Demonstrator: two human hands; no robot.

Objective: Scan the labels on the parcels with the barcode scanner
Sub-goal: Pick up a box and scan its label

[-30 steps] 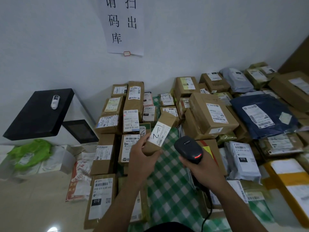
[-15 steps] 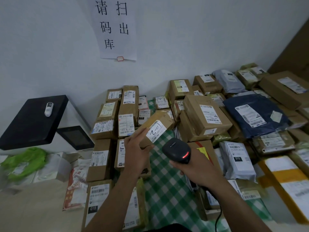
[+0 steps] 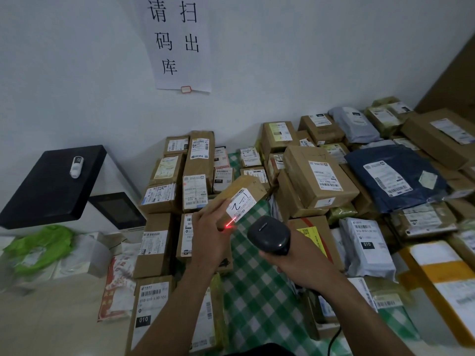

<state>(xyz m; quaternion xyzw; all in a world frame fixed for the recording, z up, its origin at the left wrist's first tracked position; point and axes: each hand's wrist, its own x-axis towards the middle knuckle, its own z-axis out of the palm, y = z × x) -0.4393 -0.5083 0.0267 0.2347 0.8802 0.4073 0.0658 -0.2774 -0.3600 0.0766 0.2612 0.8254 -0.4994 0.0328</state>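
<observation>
My left hand grips a small brown cardboard parcel and holds it tilted above the green checked cloth. Its white label, marked "1-2" by hand, faces me. My right hand holds a black barcode scanner just right of and below the parcel, nose toward the label. A red scan line runs across the label's lower corner onto my left fingers. The scanner's cable hangs down by my right wrist.
Many labelled boxes and mailer bags crowd the green checked table, left, behind and right. A black-topped white machine with a small white device on it stands at left. A paper sign hangs on the wall.
The scanner has turned toward the parcel and its red beam now falls on the label's corner. The parcel has tilted and shifted slightly. The view has tipped upward a little.
</observation>
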